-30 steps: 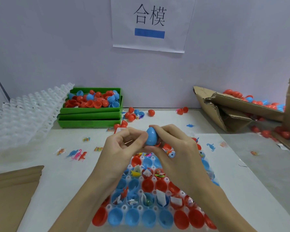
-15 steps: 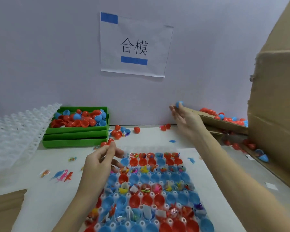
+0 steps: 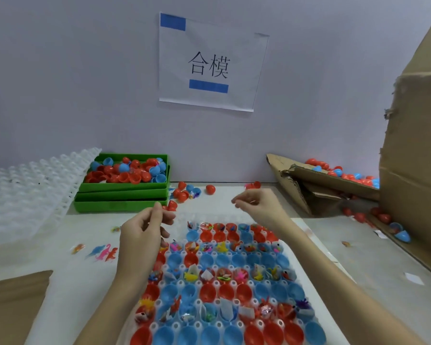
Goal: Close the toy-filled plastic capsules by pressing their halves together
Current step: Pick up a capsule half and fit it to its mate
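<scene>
while both hands are hovering above the table, the open capsule halves (image 3: 224, 290) are sitting in the pockets of a clear tray (image 3: 288, 247) below and between the fingers, red and blue cups in rows, many with small toys or folded paper slips inside. the left hand (image 3: 141, 235) is hanging over the tray's left edge with its fingers loosely curled and the thumb and forefinger raised close together; whether anything tiny is sitting between them is not something i can tell, and no capsule is showing in it. the right hand (image 3: 256, 204) is floating beyond the tray's far edge, wrist bent, fingers curled softly inward and holding nothing that is visible. both forearms are reaching in from the bottom, the right one crossing the tray's right side. a white sheet (image 3: 67, 290) is covering the table under the tray, with a few loose toy dinosaurs (image 3: 102, 252) lying to the left. at the back left, stacked green trays (image 3: 121, 195) are holding a heap of red and blue halves, and a pile of empty clear trays (image 3: 28, 192) is leaning beside them. to the right, cardboard boxes (image 3: 416, 170) are standing with more capsules spilling around them. a paper sign (image 3: 209, 63) with printed characters and blue tape is hanging on the pale wall.
</scene>
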A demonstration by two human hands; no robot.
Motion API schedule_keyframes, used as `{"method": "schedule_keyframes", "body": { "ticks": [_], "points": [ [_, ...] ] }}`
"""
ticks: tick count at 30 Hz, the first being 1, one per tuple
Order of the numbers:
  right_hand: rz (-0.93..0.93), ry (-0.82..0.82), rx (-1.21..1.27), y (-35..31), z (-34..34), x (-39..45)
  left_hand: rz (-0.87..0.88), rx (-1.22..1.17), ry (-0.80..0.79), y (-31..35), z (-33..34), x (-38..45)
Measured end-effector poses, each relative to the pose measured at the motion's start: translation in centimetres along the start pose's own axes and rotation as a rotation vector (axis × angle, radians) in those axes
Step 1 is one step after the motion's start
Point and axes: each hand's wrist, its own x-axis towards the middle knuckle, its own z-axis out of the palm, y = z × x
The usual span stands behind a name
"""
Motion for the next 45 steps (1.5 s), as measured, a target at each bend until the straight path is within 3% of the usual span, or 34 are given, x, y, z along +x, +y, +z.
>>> {"method": "schedule_keyframes", "body": {
  "ticks": [5,11,16,21,29,35,40,45],
  "points": [
    [-0.140,-0.147,-0.233,-1.5,3.2,-0.8,-0.052,-0.012,0.153,0.0,-1.1,1.0],
    [-0.177,-0.206,-0.312,-2.9,6.1,1.5,-0.099,0.013,0.153,-0.4,-1.4,1.3],
    [-0.130,-0.428,-0.466,-3.6,7.1,3.5,-0.078,0.006,0.120,-0.2,-1.4,1.0],
    [-0.173,-0.394,-0.476,-3.4,7.3,3.6,-0.083,0.009,0.109,0.0,-1.3,1.0],
    [-0.197,-0.108,-0.316,-3.8,6.8,3.4,0.016,0.157,-0.013,-0.5,-1.1,0.7],
    [-0.089,-0.123,-0.082,-5.6,4.8,0.6,0.163,0.302,-0.249,-0.1,-0.3,-0.1],
    [0.072,-0.096,0.091,-5.4,4.3,-3.5,0.230,0.242,-0.258,0.3,0.2,-0.8],
    [0.235,-0.130,0.551,-5.2,3.5,-6.3,0.212,0.245,-0.297,0.5,0.7,-1.2]
  ]
}}
